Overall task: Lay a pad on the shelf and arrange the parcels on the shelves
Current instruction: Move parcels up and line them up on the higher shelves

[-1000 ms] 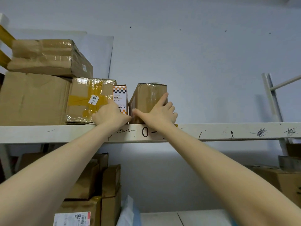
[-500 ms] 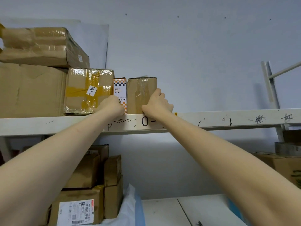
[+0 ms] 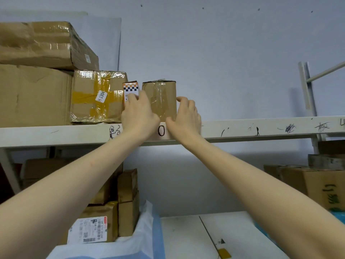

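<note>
A small brown taped parcel (image 3: 162, 98) stands upright on the upper white shelf (image 3: 261, 128), beside a narrow orange-and-black checked box (image 3: 130, 87). My left hand (image 3: 139, 116) rests against the checked box and the parcel's left edge, with its fingers lying up over both. My right hand (image 3: 184, 118) curls round the parcel's right edge, thumb on its front face. A white-and-blue pad (image 3: 147, 232) lies on the lower shelf under several parcels.
Left of the checked box sits a taped parcel labelled H-1304 (image 3: 97, 96), then a big carton (image 3: 33, 94) with a flat parcel (image 3: 43, 43) on top. A labelled parcel (image 3: 97, 225) stands below left and a carton (image 3: 321, 187) at lower right. The upper shelf is bare to the right.
My left hand slid right from the checked box's front to the gap beside the brown parcel. My right hand shifted to the parcel's right edge. The parcel now stands square to the front.
</note>
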Demonstrator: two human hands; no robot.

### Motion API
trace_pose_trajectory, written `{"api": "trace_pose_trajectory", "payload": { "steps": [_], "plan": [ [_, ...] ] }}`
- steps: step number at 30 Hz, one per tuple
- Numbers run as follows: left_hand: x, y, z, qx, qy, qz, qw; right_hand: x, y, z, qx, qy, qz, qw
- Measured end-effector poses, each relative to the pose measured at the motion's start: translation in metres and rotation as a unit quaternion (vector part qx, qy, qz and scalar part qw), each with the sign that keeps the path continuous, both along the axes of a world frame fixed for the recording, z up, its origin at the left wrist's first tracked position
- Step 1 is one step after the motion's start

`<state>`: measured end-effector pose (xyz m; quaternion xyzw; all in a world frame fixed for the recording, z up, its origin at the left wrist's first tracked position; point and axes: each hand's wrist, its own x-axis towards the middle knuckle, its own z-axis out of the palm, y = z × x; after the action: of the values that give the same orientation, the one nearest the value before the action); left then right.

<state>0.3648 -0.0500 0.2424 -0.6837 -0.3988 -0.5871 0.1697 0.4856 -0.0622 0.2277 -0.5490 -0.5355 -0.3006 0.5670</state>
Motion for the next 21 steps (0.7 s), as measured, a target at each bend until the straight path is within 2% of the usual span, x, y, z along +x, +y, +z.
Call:
{"api": "trace_pose_trajectory", "payload": {
  "steps": [5,10,14,21],
  "plan": [
    [0.032,-0.031,-0.030,0.054,0.027,-0.098,0.993,0.031,-0.018,-0.032,0.095,-0.017,0.089,0.991],
    [0.067,-0.051,-0.068,0.042,0.043,-0.170,0.984,0.079,-0.049,-0.068,0.124,-0.017,0.081,0.989],
    [0.104,-0.064,-0.103,0.004,0.067,-0.217,0.974,0.127,-0.077,-0.106,0.089,0.019,0.062,0.994],
    [0.186,-0.087,-0.163,-0.128,0.103,-0.263,0.951,0.219,-0.128,-0.186,-0.037,0.077,-0.059,0.995]
  ]
}}
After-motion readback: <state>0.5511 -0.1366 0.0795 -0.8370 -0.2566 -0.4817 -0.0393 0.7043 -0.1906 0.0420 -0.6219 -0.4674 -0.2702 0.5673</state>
